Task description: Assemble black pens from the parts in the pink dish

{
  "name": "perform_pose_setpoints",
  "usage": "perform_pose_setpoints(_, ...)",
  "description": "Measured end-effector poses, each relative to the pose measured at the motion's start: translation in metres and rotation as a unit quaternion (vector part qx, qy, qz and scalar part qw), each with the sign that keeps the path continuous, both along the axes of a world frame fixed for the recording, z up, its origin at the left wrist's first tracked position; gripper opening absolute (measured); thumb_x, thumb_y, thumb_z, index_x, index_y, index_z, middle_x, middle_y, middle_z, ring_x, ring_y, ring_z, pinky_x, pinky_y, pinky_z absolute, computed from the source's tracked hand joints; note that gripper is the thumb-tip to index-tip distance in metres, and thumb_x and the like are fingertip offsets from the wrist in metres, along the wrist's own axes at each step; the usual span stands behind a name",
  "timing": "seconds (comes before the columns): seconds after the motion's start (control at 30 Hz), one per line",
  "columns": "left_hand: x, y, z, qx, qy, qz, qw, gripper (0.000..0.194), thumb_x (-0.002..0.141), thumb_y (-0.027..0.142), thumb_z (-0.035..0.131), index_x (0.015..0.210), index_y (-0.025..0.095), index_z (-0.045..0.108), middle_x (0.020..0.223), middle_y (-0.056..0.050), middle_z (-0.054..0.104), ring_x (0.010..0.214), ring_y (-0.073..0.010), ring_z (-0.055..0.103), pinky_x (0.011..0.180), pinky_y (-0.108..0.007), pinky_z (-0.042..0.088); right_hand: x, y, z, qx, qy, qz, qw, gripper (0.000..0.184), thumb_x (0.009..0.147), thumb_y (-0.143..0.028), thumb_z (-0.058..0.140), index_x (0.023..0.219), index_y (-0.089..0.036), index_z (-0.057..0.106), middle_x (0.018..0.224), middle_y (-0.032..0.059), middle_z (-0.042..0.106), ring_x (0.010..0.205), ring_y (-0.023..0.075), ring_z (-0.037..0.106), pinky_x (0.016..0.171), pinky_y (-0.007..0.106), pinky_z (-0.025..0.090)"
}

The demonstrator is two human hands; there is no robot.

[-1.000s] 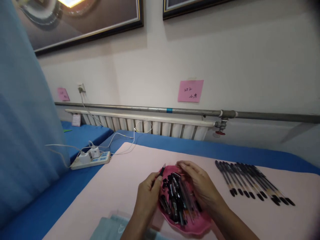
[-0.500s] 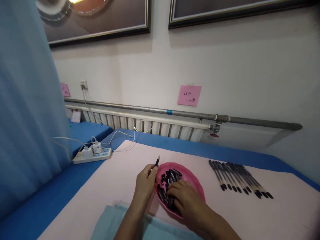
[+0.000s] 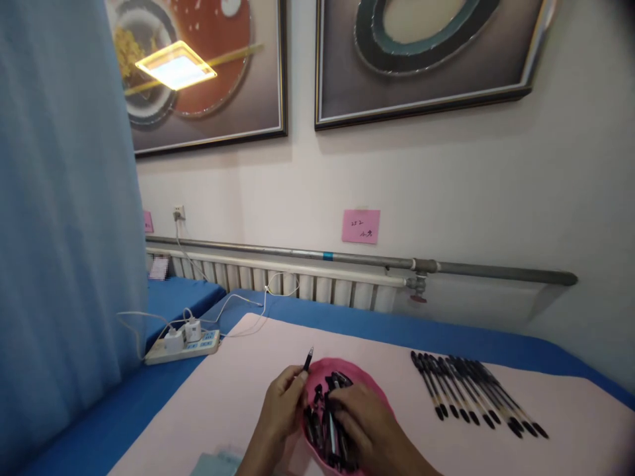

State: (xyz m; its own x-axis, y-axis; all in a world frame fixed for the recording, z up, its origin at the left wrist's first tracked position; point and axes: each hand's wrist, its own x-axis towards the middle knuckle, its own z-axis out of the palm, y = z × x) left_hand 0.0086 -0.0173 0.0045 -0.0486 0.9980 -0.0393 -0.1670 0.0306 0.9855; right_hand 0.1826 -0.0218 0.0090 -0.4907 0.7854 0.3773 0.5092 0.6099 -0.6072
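My left hand (image 3: 280, 406) is closed around a pen (image 3: 308, 359), whose dark grip and pointed tip stick up above the thumb. The rest of that pen is hidden in the fist. Beside it is a pink bowl (image 3: 374, 385) holding a heap of small black pen parts (image 3: 316, 423) that look like caps. My right hand (image 3: 364, 420) reaches into the bowl from the right, its fingers bent down among the parts. Its fingertips are partly hidden, so what they pinch cannot be made out. Right of the bowl lies a slanted row of several capped pens (image 3: 471, 390).
Pale pink paper (image 3: 218, 403) covers the blue table (image 3: 317, 314). A power strip (image 3: 183, 350) with plugs and white cables lies at the left, near a blue curtain (image 3: 64, 218). A light-blue cloth (image 3: 215, 465) is at the front edge. Behind stand a radiator (image 3: 337, 291) and pipe (image 3: 491, 271).
The view has tilted up, so everything sits lower in the picture. My left hand still holds the pen upright. My right hand is still in the bowl, its fingers shifted slightly among the parts.
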Motion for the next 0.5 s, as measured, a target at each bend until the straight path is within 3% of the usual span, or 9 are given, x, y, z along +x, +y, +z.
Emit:
perform_pose_setpoints(0.1, 0.019, -0.014, -0.005, -0.009, -0.043, -0.043, 0.998, 0.05, 0.058, 0.06, 0.065, 0.079, 0.015, 0.061, 0.043, 0.008, 0.04, 0.037, -0.0042, 0.027, 0.04, -0.019, 0.019, 0.026, -0.01, 0.007, -0.05, 0.169, -0.058, 0.983, 0.028, 0.084, -0.032, 0.048, 0.108, -0.027, 0.062, 0.103, 0.0057, 0.065, 0.093, 0.0219, 0.058, 0.082, 0.034, 0.044)
perform_pose_setpoints(0.17, 0.036, -0.024, -0.014, -0.004, -0.065, -0.071, 0.995, 0.052, 0.056, 0.061, 0.066, 0.081, 0.015, 0.061, 0.042, 0.008, 0.039, 0.038, -0.005, 0.03, 0.042, -0.02, 0.022, 0.05, -0.018, 0.004, -0.12, 0.245, -0.097, 0.957, 0.03, 0.08, -0.036, 0.055, 0.107, -0.026, 0.062, 0.086, 0.0034, 0.067, 0.071, 0.0188, 0.06, 0.064, 0.03, 0.047)
perform_pose_setpoints(0.23, 0.054, -0.035, -0.023, -0.011, -0.057, -0.087, 0.995, 0.053, 0.055, 0.061, 0.067, 0.084, 0.017, 0.062, 0.043, 0.007, 0.041, 0.04, -0.0055, 0.031, 0.043, -0.021, 0.024, 0.077, -0.027, -0.003, -0.184, 0.318, -0.135, 0.92, 0.029, 0.074, -0.037, 0.062, 0.1, -0.024, 0.064, 0.064, -0.0021, 0.06, 0.05, 0.0134, 0.051, 0.048, 0.025, 0.041)
perform_pose_setpoints(0.33, 0.079, -0.05, -0.033, -0.032, -0.011, -0.125, 0.992, 0.051, 0.053, 0.063, 0.067, 0.08, 0.02, 0.064, 0.043, 0.007, 0.04, 0.039, -0.0056, 0.03, 0.044, -0.022, 0.025, 0.117, -0.043, -0.014, -0.215, 0.394, -0.173, 0.877, 0.021, 0.068, -0.036, 0.066, 0.083, -0.02, 0.066, 0.05, -0.006, 0.049, 0.045, 0.0105, 0.044, 0.045, 0.022, 0.037)
perform_pose_setpoints(0.5, 0.111, -0.07, -0.029, -0.045, 0.088, -0.201, 0.974, 0.055, 0.057, 0.067, 0.062, 0.083, 0.019, 0.062, 0.037, 0.009, 0.031, 0.036, -0.0055, 0.024, 0.042, -0.022, 0.018, 0.155, -0.073, -0.014, -0.228, 0.345, -0.165, 0.896, 0.019, 0.071, -0.031, 0.06, 0.081, -0.017, 0.068, 0.057, -0.0027, 0.054, 0.049, 0.0104, 0.045, 0.047, 0.022, 0.036)
